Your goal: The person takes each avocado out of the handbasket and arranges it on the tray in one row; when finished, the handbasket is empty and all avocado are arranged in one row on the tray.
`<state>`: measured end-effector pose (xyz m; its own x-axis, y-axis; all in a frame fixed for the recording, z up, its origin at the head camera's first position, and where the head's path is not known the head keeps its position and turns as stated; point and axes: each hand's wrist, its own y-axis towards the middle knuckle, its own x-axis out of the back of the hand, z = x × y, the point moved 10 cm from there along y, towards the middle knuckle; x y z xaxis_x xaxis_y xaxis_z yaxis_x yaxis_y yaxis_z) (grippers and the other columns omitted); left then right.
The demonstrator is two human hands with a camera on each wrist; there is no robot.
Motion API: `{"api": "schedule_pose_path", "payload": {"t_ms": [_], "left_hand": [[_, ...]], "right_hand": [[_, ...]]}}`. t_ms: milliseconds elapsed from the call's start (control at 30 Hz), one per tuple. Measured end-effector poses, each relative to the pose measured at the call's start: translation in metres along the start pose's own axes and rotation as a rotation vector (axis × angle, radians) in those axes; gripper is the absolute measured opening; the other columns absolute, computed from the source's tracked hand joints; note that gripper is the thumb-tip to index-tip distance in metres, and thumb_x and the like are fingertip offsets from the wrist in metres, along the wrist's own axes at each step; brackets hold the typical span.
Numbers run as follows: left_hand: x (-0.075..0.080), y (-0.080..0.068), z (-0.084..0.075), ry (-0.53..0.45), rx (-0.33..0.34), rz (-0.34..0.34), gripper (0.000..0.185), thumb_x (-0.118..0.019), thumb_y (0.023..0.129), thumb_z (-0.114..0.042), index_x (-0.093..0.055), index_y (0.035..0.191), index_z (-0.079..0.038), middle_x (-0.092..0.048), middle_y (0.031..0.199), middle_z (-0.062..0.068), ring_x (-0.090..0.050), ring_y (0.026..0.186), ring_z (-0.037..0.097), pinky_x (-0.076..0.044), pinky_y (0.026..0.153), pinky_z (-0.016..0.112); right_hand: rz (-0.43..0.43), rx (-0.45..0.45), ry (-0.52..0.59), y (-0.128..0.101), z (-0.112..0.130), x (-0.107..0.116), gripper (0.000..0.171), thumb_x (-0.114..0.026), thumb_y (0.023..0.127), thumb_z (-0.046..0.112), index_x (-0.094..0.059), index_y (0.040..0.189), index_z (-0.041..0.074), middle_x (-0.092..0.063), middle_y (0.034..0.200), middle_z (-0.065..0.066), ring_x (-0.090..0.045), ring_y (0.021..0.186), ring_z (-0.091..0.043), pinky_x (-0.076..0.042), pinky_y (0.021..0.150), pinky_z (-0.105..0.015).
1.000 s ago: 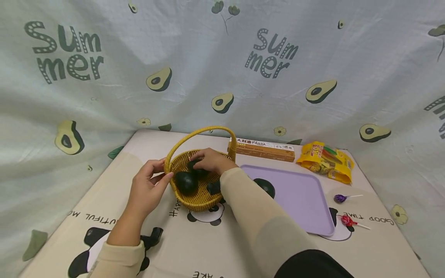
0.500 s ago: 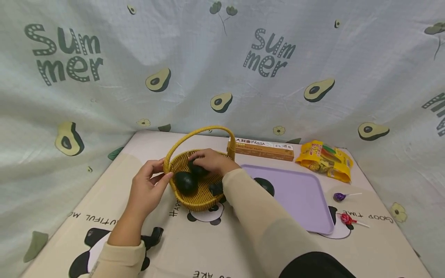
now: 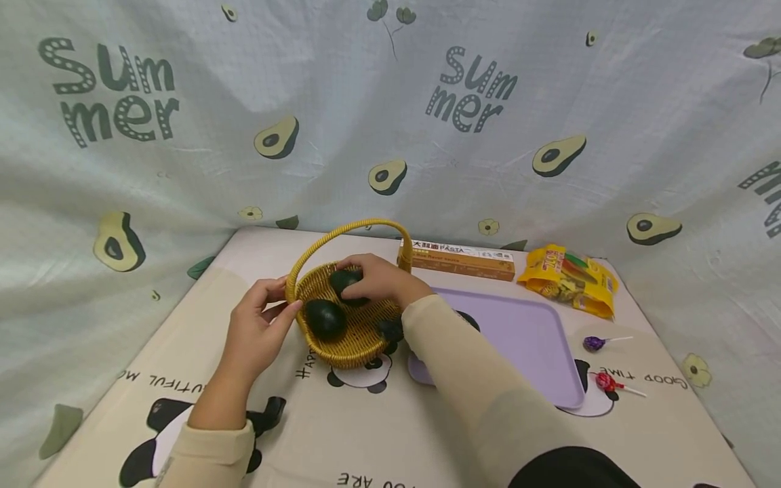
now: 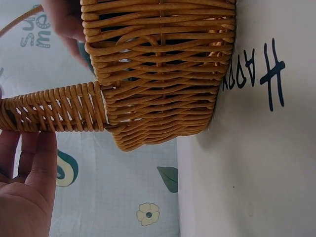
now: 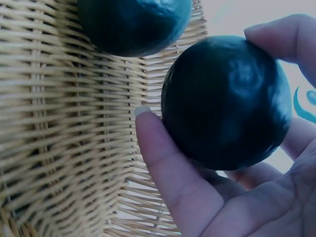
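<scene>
A woven yellow basket [image 3: 356, 352] with a hoop handle [image 3: 342, 232] stands on the panda-print table. My left hand [image 3: 282, 296] holds its left rim at the foot of the handle; in the left wrist view its fingers [image 4: 29, 173] lie against the handle [image 4: 54, 108]. My right hand [image 3: 356, 278] reaches into the basket and grips a dark green avocado [image 3: 343, 280], raised a little off the weave. In the right wrist view the thumb [image 5: 163, 148] and fingers wrap that avocado [image 5: 227, 98]. A second avocado [image 3: 325, 318] lies in the basket.
A lilac tray [image 3: 525, 339] lies right of the basket, with a dark avocado [image 3: 468, 317] on it mostly hidden by my sleeve. Behind are a pasta box [image 3: 464, 261] and a yellow snack bag [image 3: 573, 278]. Two lollipops [image 3: 592, 343] lie right of the tray. Printed cloth walls the table.
My right hand has closed round the avocado and raised it slightly toward the basket's back rim. The left hand stays on the basket rim.
</scene>
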<state>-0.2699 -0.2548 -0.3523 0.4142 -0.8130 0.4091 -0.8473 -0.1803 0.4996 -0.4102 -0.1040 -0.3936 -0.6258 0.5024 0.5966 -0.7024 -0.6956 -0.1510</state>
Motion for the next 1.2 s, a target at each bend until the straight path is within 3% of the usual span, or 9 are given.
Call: {"api": "schedule_pose_path", "payload": {"t_ms": [300, 567, 800, 967, 1200], "left_hand": [[0.0, 0.001, -0.002, 0.007, -0.006, 0.004, 0.038, -0.074, 0.092, 0.0, -0.061, 0.127, -0.005, -0.066, 0.128, 0.008, -0.059, 0.107, -0.006, -0.055, 0.09, 0.011], [-0.001, 0.002, -0.002, 0.017, -0.005, 0.003, 0.037, -0.074, 0.093, -0.001, -0.061, 0.127, -0.006, -0.065, 0.128, 0.007, -0.059, 0.107, -0.006, -0.054, 0.09, 0.01], [-0.001, 0.002, 0.0, 0.013, -0.014, 0.004, 0.039, -0.073, 0.093, 0.0, -0.06, 0.13, -0.006, -0.066, 0.124, 0.01, -0.059, 0.108, -0.004, -0.053, 0.09, 0.007], [0.0, 0.001, 0.001, 0.004, -0.017, 0.002, 0.038, -0.073, 0.093, 0.001, -0.06, 0.128, -0.004, -0.065, 0.124, 0.011, -0.062, 0.11, 0.007, -0.053, 0.09, 0.008], [-0.001, 0.001, 0.001, -0.004, -0.02, 0.0, 0.037, -0.073, 0.093, 0.0, -0.061, 0.128, -0.005, -0.066, 0.124, 0.011, -0.064, 0.111, 0.014, -0.054, 0.09, 0.009]], "right_hand": [[-0.021, 0.073, 0.0, -0.011, 0.01, 0.005, 0.045, -0.058, 0.098, 0.025, -0.059, 0.144, 0.025, -0.055, 0.144, -0.006, -0.059, 0.117, -0.028, -0.065, 0.085, -0.049], [-0.078, 0.157, -0.164, -0.027, 0.02, 0.016, 0.055, -0.076, 0.089, 0.026, -0.059, 0.141, 0.024, -0.058, 0.142, -0.001, -0.058, 0.12, -0.021, -0.056, 0.1, -0.04], [-0.158, 0.184, -0.133, -0.041, 0.014, 0.026, 0.049, -0.073, 0.09, 0.026, -0.063, 0.137, 0.026, -0.06, 0.138, 0.002, -0.06, 0.116, -0.018, -0.057, 0.096, -0.037], [-0.196, 0.218, -0.114, -0.051, 0.013, 0.032, 0.043, -0.07, 0.094, 0.028, -0.065, 0.137, 0.028, -0.06, 0.141, 0.004, -0.059, 0.12, -0.017, -0.057, 0.099, -0.039], [-0.207, 0.218, -0.097, -0.063, 0.007, 0.035, 0.057, -0.079, 0.086, 0.024, -0.062, 0.139, 0.028, -0.06, 0.138, 0.002, -0.06, 0.117, -0.021, -0.058, 0.096, -0.041]]}}
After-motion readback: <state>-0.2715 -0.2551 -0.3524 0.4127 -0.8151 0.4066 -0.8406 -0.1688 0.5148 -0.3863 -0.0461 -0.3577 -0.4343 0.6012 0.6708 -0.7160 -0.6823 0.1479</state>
